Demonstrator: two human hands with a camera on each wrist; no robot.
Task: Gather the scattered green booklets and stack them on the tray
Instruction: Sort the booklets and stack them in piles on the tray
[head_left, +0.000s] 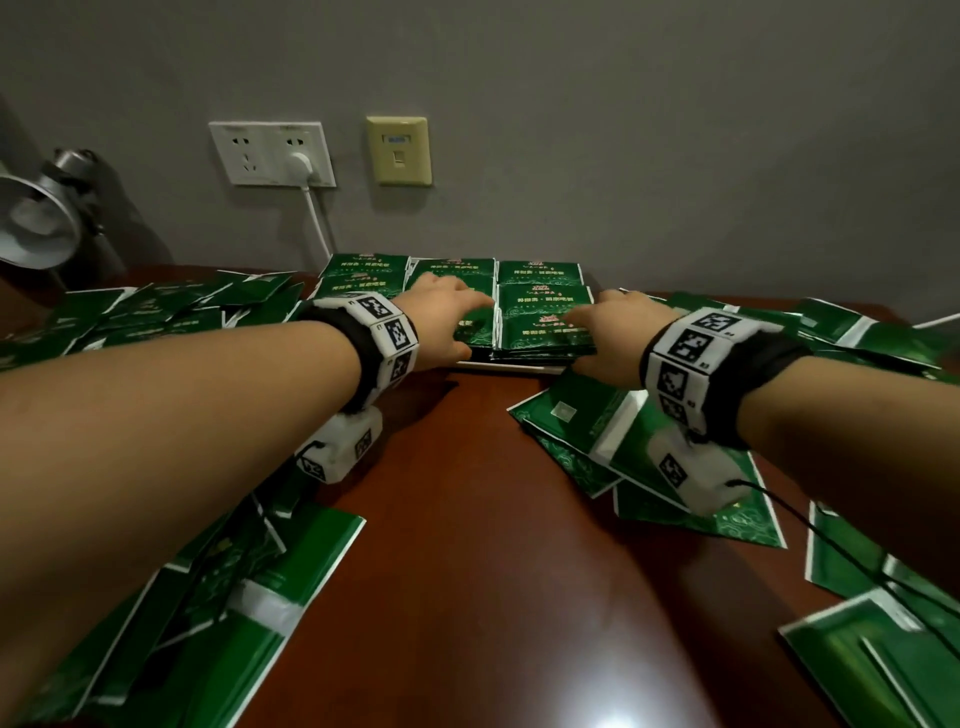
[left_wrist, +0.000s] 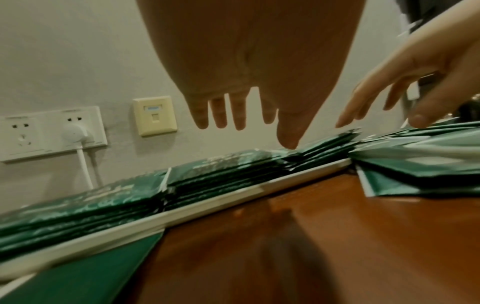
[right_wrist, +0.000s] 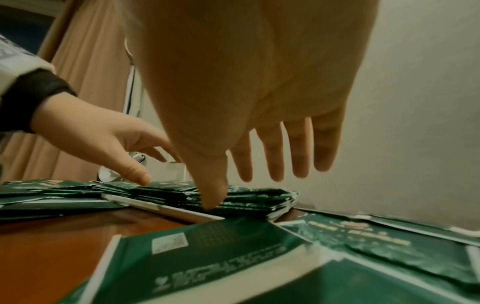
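Head view shows my left hand (head_left: 447, 317) and right hand (head_left: 613, 327), each grip spread flat over the booklets (head_left: 543, 306) stacked on the tray (head_left: 511, 367) at twelve o'clock; I'd square their edges gently, avoiding toppling.

My green booklets (head_left: 545, 317) sit in neat, low stacks side by side on the white tray (head_left: 511, 367), which lies flat on the table against the wall. Their glossy covers face up, dark green with pale swirling lines, a row of light characters and a small red mark near the top. From my left wrist the tray's pale front rim (left_wrist: 213, 202) runs under the stack edges. More booklets lie loose around it: a fanned heap at my left (head_left: 156, 312), a few overlapping ones at my right (head_left: 613, 447), some showing a white strip along one edge.
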